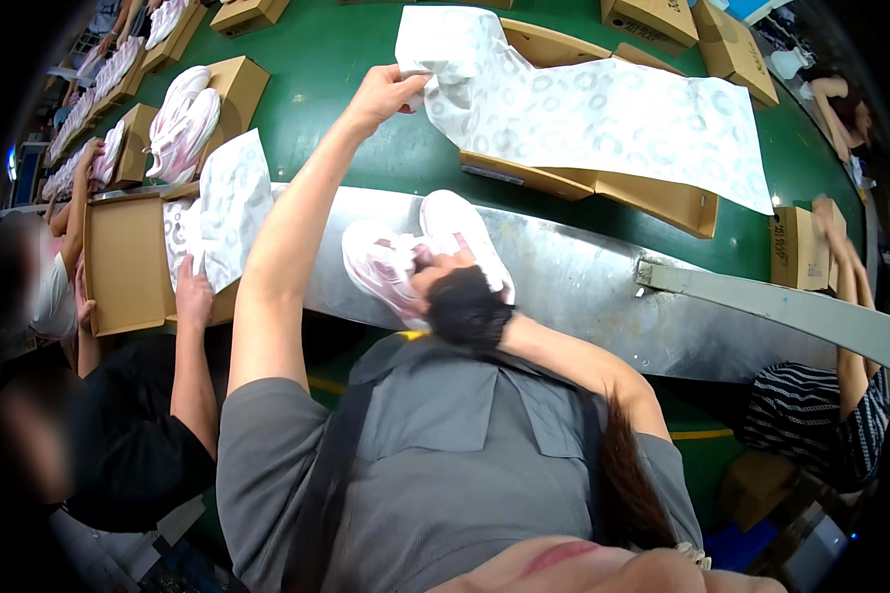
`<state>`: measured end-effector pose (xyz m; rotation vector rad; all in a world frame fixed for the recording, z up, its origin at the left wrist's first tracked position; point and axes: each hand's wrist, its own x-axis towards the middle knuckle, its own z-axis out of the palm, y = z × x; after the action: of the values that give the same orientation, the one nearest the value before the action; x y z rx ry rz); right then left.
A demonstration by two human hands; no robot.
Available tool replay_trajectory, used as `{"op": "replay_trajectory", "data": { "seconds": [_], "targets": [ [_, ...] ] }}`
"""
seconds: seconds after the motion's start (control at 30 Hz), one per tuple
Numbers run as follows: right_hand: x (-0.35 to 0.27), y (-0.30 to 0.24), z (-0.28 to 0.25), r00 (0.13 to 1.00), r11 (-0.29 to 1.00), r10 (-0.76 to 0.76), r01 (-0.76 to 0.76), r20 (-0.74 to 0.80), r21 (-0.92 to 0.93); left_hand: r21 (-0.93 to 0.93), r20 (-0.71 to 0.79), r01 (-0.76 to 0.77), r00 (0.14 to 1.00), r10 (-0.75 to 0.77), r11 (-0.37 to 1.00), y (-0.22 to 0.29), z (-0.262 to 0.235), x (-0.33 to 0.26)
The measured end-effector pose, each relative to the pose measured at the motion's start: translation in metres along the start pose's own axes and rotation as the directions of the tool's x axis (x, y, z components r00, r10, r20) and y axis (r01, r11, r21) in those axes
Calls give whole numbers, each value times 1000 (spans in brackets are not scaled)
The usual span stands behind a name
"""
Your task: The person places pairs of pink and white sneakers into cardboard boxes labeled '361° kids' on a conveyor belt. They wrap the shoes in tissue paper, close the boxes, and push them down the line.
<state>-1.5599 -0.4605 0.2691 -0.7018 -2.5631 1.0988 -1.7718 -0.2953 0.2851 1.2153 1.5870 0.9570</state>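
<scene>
Person in a grey shirt stands at a green conveyor belt [366, 89]. Left hand [386, 94] is reached out over the belt, fingers pinched shut on the near-left corner of a sheet of white patterned wrapping paper [603, 114]. The paper is spread across an open cardboard shoebox [603, 183] that sits on the belt; it drapes over the box and hangs off the right side, hiding most of the inside.

Right hand [445, 277] is nearer the body than the shoebox, at the metal rail [583, 287] edging the belt. It grips a pair of white and pink shoes [415, 252], fingers curled over the tops; a dark hair tie or glove patch at the wrist hides part of the hand. The shoes touch each other and rest against the rail.

Left of the shoebox, a second person's hand [194, 295] presses on another open box [129, 262] lined with the same paper. Beyond that, more shoes [181, 121] lie on a box on the belt. Past the shoebox, closed cardboard boxes [653, 20] stand in a row. Right of the shoebox, another worker's arm [845, 267] holds a small box [799, 247].
</scene>
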Motion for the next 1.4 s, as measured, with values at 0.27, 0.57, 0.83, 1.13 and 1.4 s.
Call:
{"op": "replay_trajectory", "data": {
  "seconds": [0.27,0.57,0.83,1.13,1.4],
  "targets": [
    [-31,24,-160,845,683,487,-208,-223,700,40,45,-139,990,137,989,5,-20,0],
    [82,210,-70,768,574,640,-455,-26,681,53,315,-418,869,382,907,39,81,38],
    [32,149,-118,794,709,177,-513,-582,-485,705,372,-445,895,245,552,-31,131,52],
    [-77,101,-85,596,948,48,-280,-802,-152,604,343,-598,792,505,528,-26,113,-3],
    [-88,103,57,558,262,813,-607,167,751,623,719,-692,690,81,364,-29,33,-129]
  ]
}}
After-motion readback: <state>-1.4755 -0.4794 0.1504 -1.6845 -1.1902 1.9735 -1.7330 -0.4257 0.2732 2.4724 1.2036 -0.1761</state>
